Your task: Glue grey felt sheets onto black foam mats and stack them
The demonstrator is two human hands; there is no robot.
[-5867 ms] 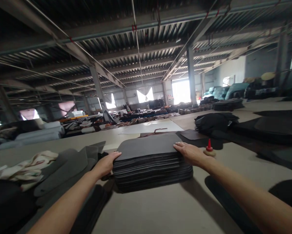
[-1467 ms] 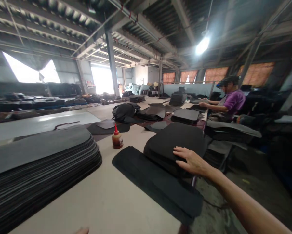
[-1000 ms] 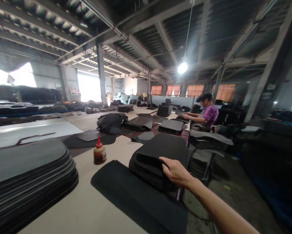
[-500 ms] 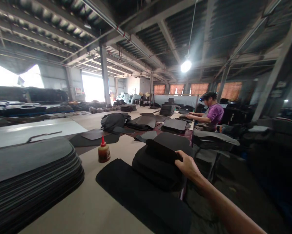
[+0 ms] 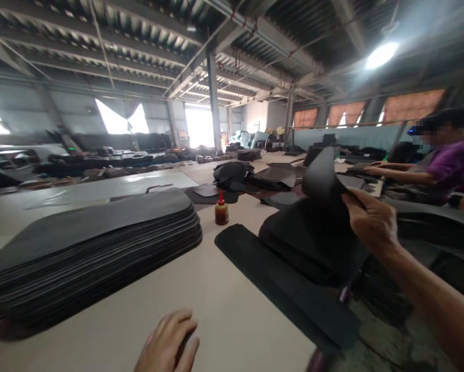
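My right hand pinches the edge of a dark flexible sheet, which curls upward over a pile of black cut pieces. A long black sheet lies in front of that pile and reaches past the table's edge. My left hand is above the beige tabletop at the bottom, empty, its thumb apart from its slightly bent fingers. On the left is a tall stack of dark grey sheets.
A small bottle of brown liquid with a red nozzle stands beyond the sheets. Farther back lie more dark piles. At the right, a person in a purple shirt works at the table. The table's edge runs along the right.
The view has swung left. My right hand has lifted the sheet, which now curls up off the pile. My left hand has come into view at the bottom.
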